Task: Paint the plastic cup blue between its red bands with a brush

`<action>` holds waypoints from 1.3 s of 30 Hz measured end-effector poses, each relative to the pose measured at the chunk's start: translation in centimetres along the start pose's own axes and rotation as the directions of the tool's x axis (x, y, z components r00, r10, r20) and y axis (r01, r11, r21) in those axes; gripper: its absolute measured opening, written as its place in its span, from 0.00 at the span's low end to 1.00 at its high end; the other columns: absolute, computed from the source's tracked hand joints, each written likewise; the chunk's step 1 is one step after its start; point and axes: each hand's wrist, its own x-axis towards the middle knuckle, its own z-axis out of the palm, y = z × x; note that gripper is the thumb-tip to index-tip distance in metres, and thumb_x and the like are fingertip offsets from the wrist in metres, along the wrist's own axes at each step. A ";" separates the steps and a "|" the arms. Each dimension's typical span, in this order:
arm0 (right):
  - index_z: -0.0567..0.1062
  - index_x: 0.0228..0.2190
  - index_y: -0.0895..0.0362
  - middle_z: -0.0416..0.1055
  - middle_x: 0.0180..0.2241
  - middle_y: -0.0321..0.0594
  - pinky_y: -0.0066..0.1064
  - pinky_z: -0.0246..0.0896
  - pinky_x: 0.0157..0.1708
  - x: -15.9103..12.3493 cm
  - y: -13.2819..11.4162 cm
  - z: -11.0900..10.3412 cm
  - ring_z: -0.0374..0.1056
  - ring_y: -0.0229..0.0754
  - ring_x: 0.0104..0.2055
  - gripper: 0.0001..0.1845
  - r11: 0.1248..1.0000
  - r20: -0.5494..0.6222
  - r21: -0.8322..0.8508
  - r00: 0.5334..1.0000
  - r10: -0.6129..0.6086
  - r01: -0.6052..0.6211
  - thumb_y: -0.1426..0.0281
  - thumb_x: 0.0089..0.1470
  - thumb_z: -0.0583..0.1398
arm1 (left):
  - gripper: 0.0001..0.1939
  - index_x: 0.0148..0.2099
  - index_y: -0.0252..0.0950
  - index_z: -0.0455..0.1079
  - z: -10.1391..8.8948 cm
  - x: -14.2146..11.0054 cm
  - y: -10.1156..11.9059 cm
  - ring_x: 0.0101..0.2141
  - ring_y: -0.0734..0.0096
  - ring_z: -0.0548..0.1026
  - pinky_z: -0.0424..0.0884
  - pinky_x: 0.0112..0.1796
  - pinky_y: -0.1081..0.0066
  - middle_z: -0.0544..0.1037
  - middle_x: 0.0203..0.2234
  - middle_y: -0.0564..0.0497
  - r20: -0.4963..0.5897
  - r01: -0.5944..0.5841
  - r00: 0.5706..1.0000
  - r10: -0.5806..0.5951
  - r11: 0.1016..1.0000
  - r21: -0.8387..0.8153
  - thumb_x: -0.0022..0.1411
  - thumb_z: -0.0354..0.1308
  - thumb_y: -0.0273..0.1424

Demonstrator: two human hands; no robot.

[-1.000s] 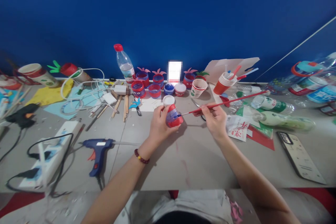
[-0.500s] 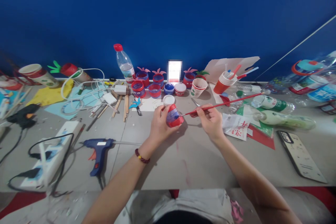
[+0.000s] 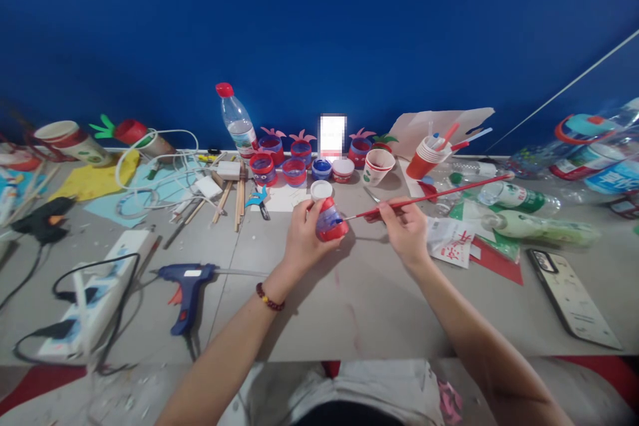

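My left hand (image 3: 302,233) is closed around a small cup (image 3: 330,221) with red ends and a blue-purple middle, tipped on its side above the table. A long red paintbrush (image 3: 424,198) lies in the closed fingers of my right hand (image 3: 404,229). Its tip meets the blue middle of the cup. Beyond my left hand stand a small white lid (image 3: 321,190), an open pot of blue paint (image 3: 321,169) and a pot with a pale top (image 3: 343,170). Similar red and blue cups (image 3: 294,174) are grouped behind.
A blue glue gun (image 3: 187,289) and a white power strip (image 3: 102,293) with cords lie left. A paper cup (image 3: 378,167), stacked red cups (image 3: 426,158) with straws, plastic bottles (image 3: 519,197) and a phone (image 3: 573,298) are right. A clear bottle (image 3: 238,123) stands at the back.
The brush tip and my right hand shift slightly left, then back right, along the cup's blue middle. My left hand keeps the cup in nearly the same place.
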 end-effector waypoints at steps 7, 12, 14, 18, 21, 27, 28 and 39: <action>0.72 0.29 0.55 0.79 0.25 0.38 0.29 0.75 0.29 -0.9 -0.5 1.0 0.77 0.40 0.26 0.11 0.998 0.100 -0.033 0.994 -0.043 0.047 0.61 0.56 0.63 | 0.45 0.62 0.37 0.58 0.1 0.0 0.0 0.51 0.53 0.68 0.70 0.51 0.56 0.65 0.51 0.42 0.004 -0.040 0.999 0.040 0.999 -0.010 0.42 0.72 0.30; 0.73 0.28 0.55 0.79 0.23 0.37 0.29 0.75 0.28 -0.5 -0.7 0.8 0.77 0.41 0.25 0.13 0.996 0.071 -0.044 0.995 -0.068 0.072 0.59 0.56 0.63 | 0.43 0.61 0.39 0.59 -0.1 0.0 0.0 0.51 0.55 0.69 0.70 0.51 0.56 0.65 0.50 0.43 -0.011 -0.047 0.999 0.047 0.999 -0.002 0.44 0.72 0.32; 0.72 0.28 0.55 0.78 0.23 0.37 0.29 0.75 0.28 -0.3 -0.6 0.6 0.77 0.41 0.25 0.14 0.997 0.047 -0.041 0.997 -0.061 0.063 0.58 0.56 0.63 | 0.43 0.62 0.39 0.59 -0.1 0.0 0.0 0.51 0.55 0.69 0.70 0.52 0.56 0.65 0.50 0.43 -0.009 -0.041 0.999 0.041 0.999 0.000 0.45 0.72 0.33; 0.72 0.29 0.55 0.78 0.22 0.37 0.30 0.75 0.27 0.2 -0.3 0.2 0.77 0.42 0.24 0.14 0.996 0.002 -0.069 0.999 -0.053 0.053 0.57 0.55 0.63 | 0.42 0.62 0.39 0.59 -0.1 0.0 0.0 0.51 0.54 0.68 0.69 0.53 0.55 0.64 0.51 0.43 0.001 -0.023 1.000 0.023 1.000 -0.008 0.45 0.71 0.33; 0.71 0.28 0.54 0.78 0.22 0.37 0.32 0.75 0.27 0.6 -0.2 -0.1 0.77 0.43 0.24 0.15 0.995 -0.034 -0.080 0.997 -0.065 0.062 0.56 0.54 0.64 | 0.42 0.61 0.39 0.59 -0.2 0.0 0.1 0.52 0.54 0.68 0.69 0.53 0.55 0.64 0.51 0.43 0.010 -0.005 1.000 0.005 1.000 -0.018 0.45 0.71 0.33; 0.70 0.30 0.54 0.78 0.23 0.35 0.35 0.77 0.29 0.3 -0.3 -0.1 0.77 0.43 0.24 0.14 1.000 -0.058 0.011 0.998 -0.008 0.008 0.57 0.53 0.65 | 0.43 0.61 0.38 0.60 -0.1 -0.1 0.1 0.51 0.54 0.69 0.70 0.52 0.56 0.64 0.50 0.43 0.020 -0.011 1.000 0.012 1.000 -0.016 0.44 0.73 0.33; 0.70 0.30 0.54 0.78 0.23 0.35 0.35 0.77 0.29 0.0 -0.3 0.0 0.77 0.43 0.24 0.14 1.000 -0.027 0.023 1.000 0.008 -0.007 0.57 0.54 0.65 | 0.44 0.61 0.38 0.60 -0.1 -0.1 0.0 0.51 0.54 0.69 0.70 0.52 0.55 0.64 0.50 0.43 0.018 -0.015 1.000 0.016 1.000 -0.014 0.43 0.73 0.33; 0.71 0.28 0.54 0.78 0.23 0.37 0.33 0.76 0.29 -0.4 -0.7 0.8 0.78 0.43 0.25 0.16 0.999 0.012 -0.023 1.000 -0.023 0.023 0.54 0.54 0.63 | 0.42 0.61 0.39 0.59 0.0 -0.1 0.1 0.51 0.54 0.69 0.69 0.53 0.55 0.64 0.51 0.43 0.013 -0.008 1.000 0.007 1.000 0.003 0.45 0.71 0.34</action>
